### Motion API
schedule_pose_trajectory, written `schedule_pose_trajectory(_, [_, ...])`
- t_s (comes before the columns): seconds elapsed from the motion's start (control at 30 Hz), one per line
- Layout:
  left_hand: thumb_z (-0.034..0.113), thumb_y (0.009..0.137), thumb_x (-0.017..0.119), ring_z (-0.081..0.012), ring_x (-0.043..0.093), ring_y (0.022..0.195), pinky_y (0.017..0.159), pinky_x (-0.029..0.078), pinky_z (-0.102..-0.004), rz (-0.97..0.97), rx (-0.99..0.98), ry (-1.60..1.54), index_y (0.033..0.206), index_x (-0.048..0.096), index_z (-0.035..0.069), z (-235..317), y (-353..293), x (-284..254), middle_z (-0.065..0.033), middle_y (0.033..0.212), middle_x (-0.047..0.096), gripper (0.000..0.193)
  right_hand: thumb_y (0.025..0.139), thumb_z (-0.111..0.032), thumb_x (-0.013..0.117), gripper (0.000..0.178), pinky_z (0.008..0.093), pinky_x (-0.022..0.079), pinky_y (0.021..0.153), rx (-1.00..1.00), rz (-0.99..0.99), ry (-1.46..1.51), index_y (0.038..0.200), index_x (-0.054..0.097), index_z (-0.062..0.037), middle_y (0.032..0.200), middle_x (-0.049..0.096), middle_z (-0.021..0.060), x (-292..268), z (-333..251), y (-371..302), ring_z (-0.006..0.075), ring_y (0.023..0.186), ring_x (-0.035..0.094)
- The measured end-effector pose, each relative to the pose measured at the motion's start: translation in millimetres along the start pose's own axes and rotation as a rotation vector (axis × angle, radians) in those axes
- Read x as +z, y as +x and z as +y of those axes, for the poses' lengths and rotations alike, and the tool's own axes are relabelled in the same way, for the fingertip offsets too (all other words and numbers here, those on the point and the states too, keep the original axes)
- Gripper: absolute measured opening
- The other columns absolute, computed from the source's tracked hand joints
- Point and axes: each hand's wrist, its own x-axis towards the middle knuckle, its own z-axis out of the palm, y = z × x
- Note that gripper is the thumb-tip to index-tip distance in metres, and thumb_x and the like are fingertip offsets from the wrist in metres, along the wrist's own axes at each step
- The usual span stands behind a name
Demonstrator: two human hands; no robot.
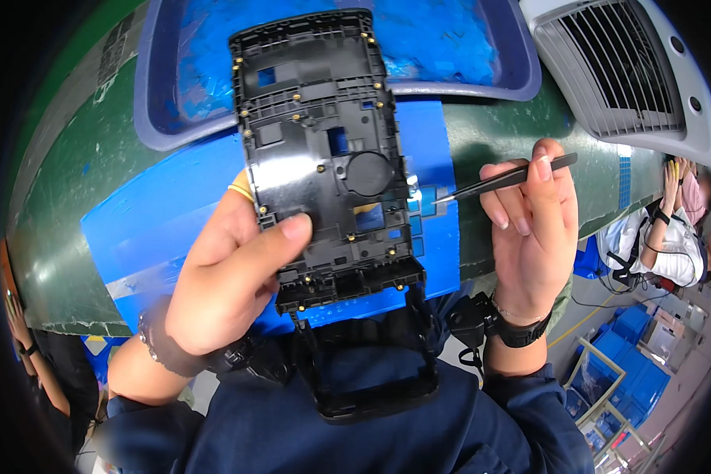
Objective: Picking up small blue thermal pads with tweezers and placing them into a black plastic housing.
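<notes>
My left hand (227,272) grips a black plastic housing (292,186) by its left edge, thumb pressed on the face and the other fingers behind it. The housing is held up and tilted, with small brass inserts, square openings and a round recess showing. At its lower end hangs a black loop-shaped handle frame (375,403). To the right, my right hand (536,213) pinches dark tweezers (505,181), their tips pointing left toward the housing's right edge. Near the tips lies a small translucent blue film piece (429,201); whether the tips touch it I cannot tell.
A blue mat (162,213) covers part of the green table (79,245). Behind it stands a grey-blue tray (154,126) full of blue film scraps. A white machine with a black grille (624,71) is at the far right. Other people (671,237) work at both sides.
</notes>
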Motion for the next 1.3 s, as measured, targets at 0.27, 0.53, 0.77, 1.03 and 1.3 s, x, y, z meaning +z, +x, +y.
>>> schedule_pose_trajectory(0.27, [-0.013, 0.052, 0.063, -0.0271, 0.035, 0.121, 0.095, 0.036, -0.0413, -0.312, 0.174, -0.112, 0.136, -0.001, 0.010, -13.3, -7.6, -2.4, -0.0130, 0.132, 0.029, 0.108, 0.082, 0.000, 0.053, 0.021, 0.0305, 0.051, 0.065, 0.002, -0.060, -0.019, 0.095, 0.036, -0.0028, 0.072, 0.054, 0.0064, 37.7, 4.8, -12.6, 0.0228, 0.070, 0.062])
schedule_pose_trajectory(0.53, [-0.018, 0.056, 0.055, -0.0307, 0.034, 0.122, 0.095, 0.035, -0.0446, -0.382, 0.211, -0.145, 0.136, -0.002, 0.016, -14.4, -8.1, -4.8, -0.0144, 0.134, 0.026, 0.104, 0.085, -0.011, 0.051, 0.020, 0.0143, 0.033, 0.043, -0.122, -0.074, -0.291, 0.093, 0.035, -0.0038, 0.059, 0.051, 0.0046, 54.8, 16.2, -17.0, 0.0069, 0.047, 0.051])
schedule_pose_trajectory(0.77, [-0.019, 0.057, 0.054, -0.0294, 0.033, 0.123, 0.094, 0.036, -0.0439, -0.417, 0.234, -0.132, 0.136, -0.005, 0.017, -13.2, -10.8, -7.4, -0.0147, 0.135, 0.023, 0.105, 0.087, -0.013, 0.048, 0.017, 0.0122, 0.025, 0.036, -0.085, -0.016, -0.324, 0.094, 0.034, -0.0064, 0.061, 0.056, 0.0125, 61.6, 12.2, -20.1, 0.0040, 0.045, 0.048])
schedule_pose_trajectory(1.03, [-0.018, 0.059, 0.055, -0.0286, 0.033, 0.123, 0.095, 0.035, -0.0439, -0.423, 0.259, -0.094, 0.136, -0.003, 0.014, -14.8, -9.3, -8.4, -0.0154, 0.134, 0.026, 0.101, 0.088, -0.012, 0.045, 0.013, 0.0124, 0.024, 0.035, -0.121, -0.076, -0.391, 0.093, 0.034, -0.0067, 0.062, 0.056, 0.0134, 55.4, 15.5, -19.8, 0.0040, 0.045, 0.048])
schedule_pose_trajectory(1.3, [-0.019, 0.059, 0.054, -0.0286, 0.032, 0.124, 0.097, 0.033, -0.0428, -0.425, 0.265, -0.114, 0.135, -0.002, 0.013, -14.9, -10.6, -7.5, -0.0163, 0.134, 0.027, 0.100, 0.088, -0.011, 0.044, 0.012, 0.0125, 0.024, 0.036, -0.100, -0.077, -0.369, 0.092, 0.034, -0.0065, 0.058, 0.052, 0.0091, 55.8, 15.1, -19.9, 0.0051, 0.048, 0.051])
